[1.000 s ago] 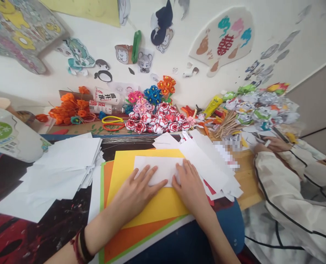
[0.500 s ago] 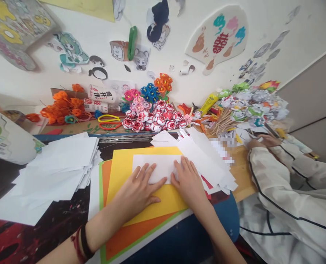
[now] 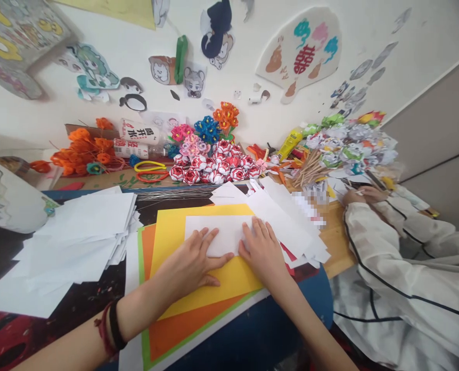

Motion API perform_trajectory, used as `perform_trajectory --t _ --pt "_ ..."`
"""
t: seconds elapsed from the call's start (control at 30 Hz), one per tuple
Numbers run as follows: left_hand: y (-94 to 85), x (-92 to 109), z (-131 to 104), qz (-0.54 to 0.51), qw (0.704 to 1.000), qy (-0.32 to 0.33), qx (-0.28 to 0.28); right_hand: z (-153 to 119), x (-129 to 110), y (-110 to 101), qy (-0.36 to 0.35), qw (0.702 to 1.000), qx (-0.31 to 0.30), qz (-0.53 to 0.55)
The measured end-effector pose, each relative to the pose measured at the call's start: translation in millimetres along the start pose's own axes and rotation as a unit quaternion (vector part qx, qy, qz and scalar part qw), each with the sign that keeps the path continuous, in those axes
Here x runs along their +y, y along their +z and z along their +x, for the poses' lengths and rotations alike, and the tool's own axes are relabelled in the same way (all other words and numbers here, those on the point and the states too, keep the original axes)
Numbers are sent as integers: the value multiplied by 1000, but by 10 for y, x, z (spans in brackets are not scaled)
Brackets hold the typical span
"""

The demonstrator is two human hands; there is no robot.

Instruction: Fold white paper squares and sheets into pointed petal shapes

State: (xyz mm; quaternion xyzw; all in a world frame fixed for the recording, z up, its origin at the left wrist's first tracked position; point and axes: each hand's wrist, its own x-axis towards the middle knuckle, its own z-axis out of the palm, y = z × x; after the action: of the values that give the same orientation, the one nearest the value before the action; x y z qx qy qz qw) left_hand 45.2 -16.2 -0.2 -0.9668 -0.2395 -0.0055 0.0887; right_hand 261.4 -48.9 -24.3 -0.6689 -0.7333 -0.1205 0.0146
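A white folded paper [image 3: 218,232] lies on a yellow sheet [image 3: 198,268] that tops a stack of orange and green sheets. My left hand [image 3: 189,263] lies flat with its fingers spread over the paper's lower left part. Beside it, my right hand [image 3: 263,250] presses flat on the paper's right end. Neither hand grips anything; both rest palm down on the paper.
A pile of white sheets [image 3: 82,232] lies to the left, white strips [image 3: 287,216] to the right. Paper flowers [image 3: 214,165], scissors [image 3: 150,172] and wooden sticks [image 3: 310,172] crowd the back. Another person in a white sleeve [image 3: 392,257] works at the right.
My hands have stayed pressed on the white paper with only slight shifts; the view has drifted a little to the right and down.
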Motion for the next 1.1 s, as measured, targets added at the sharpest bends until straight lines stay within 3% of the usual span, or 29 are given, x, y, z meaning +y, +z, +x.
perform_trajectory --t 0.53,1.1 --pt "89 -14 -234 -55 994 -59 68 -20 -28 -2 5 1000 16 -10" --pt "31 42 -798 -19 987 -146 71 -40 8 34 -3 1000 24 -4"
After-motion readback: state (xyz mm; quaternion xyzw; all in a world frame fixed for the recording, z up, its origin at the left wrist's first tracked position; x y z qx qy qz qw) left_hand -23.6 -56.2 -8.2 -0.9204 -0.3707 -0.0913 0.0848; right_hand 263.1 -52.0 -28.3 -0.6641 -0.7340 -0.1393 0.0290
